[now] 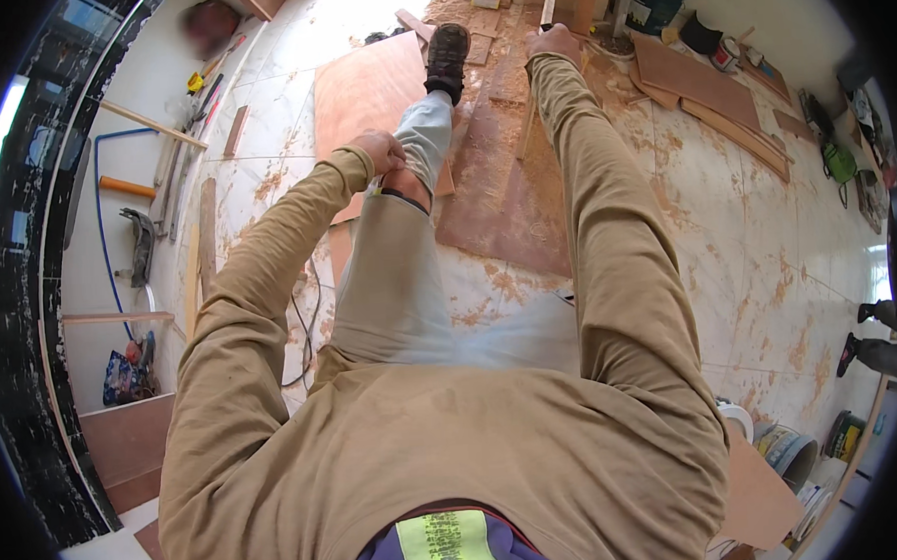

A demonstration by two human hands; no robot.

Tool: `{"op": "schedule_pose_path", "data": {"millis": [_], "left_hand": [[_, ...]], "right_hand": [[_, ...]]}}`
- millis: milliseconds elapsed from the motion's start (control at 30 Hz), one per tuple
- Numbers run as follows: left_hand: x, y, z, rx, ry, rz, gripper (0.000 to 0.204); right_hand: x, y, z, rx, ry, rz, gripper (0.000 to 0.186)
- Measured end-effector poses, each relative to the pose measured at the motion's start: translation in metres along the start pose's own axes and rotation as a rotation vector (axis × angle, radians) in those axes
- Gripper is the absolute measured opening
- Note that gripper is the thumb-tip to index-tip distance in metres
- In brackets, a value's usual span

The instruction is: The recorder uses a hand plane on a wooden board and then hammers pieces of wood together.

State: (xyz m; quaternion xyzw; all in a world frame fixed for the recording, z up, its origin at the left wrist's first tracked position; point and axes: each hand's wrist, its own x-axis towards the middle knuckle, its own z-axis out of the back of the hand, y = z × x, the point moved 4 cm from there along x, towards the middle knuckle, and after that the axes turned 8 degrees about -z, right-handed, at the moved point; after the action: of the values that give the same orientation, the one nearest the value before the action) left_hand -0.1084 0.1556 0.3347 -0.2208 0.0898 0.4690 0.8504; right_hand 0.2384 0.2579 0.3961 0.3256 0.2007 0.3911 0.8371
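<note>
My left hand (pixel 379 151) is closed at my pale trouser leg (pixel 389 283), its fingers bunched against the fabric beside a bare patch of leg (pixel 406 185). Farther forward on the right, my right hand (pixel 554 43) wraps round a narrow wooden strip (pixel 551 3) that stretches away beyond it. Something small and dark shows by the fingers. A reddish-brown board (pixel 486 218) lies on the floor below that arm, strewn with shavings. My dark shoe (pixel 448 60) is at the edge of a lighter plywood sheet (pixel 360 89).
Tools, among them an orange-handled one (pixel 126 186), lie along the left side by a blue hose (pixel 102 215). Cut boards (pixel 695 84) and a dark bucket (pixel 657 1) are at the far right. Another person's legs (pixel 877 346) show at the right edge. Sawdust litters the white tiles (pixel 728 258).
</note>
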Motion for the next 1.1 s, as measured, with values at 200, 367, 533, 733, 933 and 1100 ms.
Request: {"op": "schedule_pose_path", "data": {"millis": [200, 367, 533, 733, 933, 1100], "left_hand": [[0.041, -0.029, -0.043, 0.155, 0.038, -0.249, 0.022], [0.053, -0.062, -0.042, 0.581, 0.299, -0.327, 0.020], [-0.005, -0.131, -0.015, 0.242, -0.084, -0.516, 0.010], [-0.177, -0.147, 0.016, -0.159, -0.218, -0.553, 0.011], [-0.154, -0.181, 0.122, -0.260, -0.657, -0.481, 0.043], [-0.106, -0.139, 0.084, -0.324, -0.615, -0.357, 0.030]], "right_hand": [[0.015, -0.012, -0.011, 0.032, -0.045, 0.023, 0.045], [0.012, -0.009, -0.016, 0.045, -0.050, 0.072, 0.040], [0.019, -0.010, -0.013, 0.000, -0.071, -0.028, 0.045], [0.019, -0.012, -0.018, 0.071, -0.050, -0.005, 0.045], [0.055, -0.046, -0.007, 0.099, -0.238, 0.102, 0.040], [-0.004, -0.003, 0.000, -0.014, -0.154, 0.106, 0.035]]}}
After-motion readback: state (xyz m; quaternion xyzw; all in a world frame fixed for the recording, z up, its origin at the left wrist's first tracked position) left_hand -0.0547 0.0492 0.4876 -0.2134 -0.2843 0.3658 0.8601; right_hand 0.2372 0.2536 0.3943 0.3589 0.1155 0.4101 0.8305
